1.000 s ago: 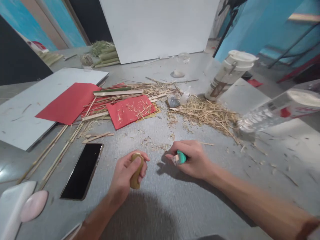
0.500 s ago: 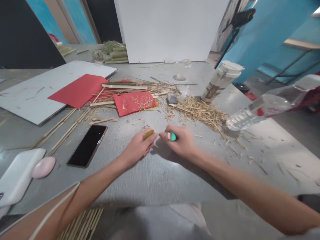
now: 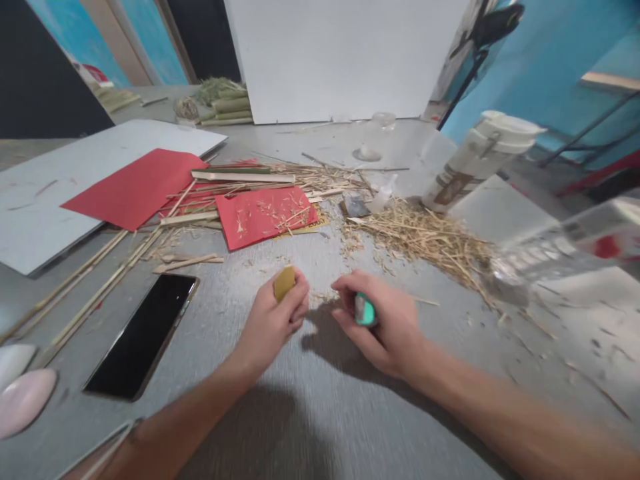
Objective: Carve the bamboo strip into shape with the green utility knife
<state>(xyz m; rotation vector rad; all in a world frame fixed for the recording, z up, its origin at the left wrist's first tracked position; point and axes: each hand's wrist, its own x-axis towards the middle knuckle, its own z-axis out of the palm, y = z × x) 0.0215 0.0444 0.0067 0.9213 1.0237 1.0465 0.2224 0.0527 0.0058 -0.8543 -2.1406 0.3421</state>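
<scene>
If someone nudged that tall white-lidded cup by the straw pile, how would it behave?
The white-lidded cup is tall and narrow-based, so a high push would probably tip it. With the lid on, it may spill little. The straw pile beside it might catch its base.

Grey table point(image 3: 320, 427) w/ white board point(image 3: 345, 60) propped behind, turquoise walls point(image 3: 550, 60) L & R, dark doorway.

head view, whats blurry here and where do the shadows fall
Head view: the clear plastic bottle at the right edge is smeared by blur, and the frame edges bow from wide-angle distortion. The left hand gripping a bamboo piece and the right hand around a teal tool look fairly sharp; their shadows fall on the grey table between and below them.
</scene>
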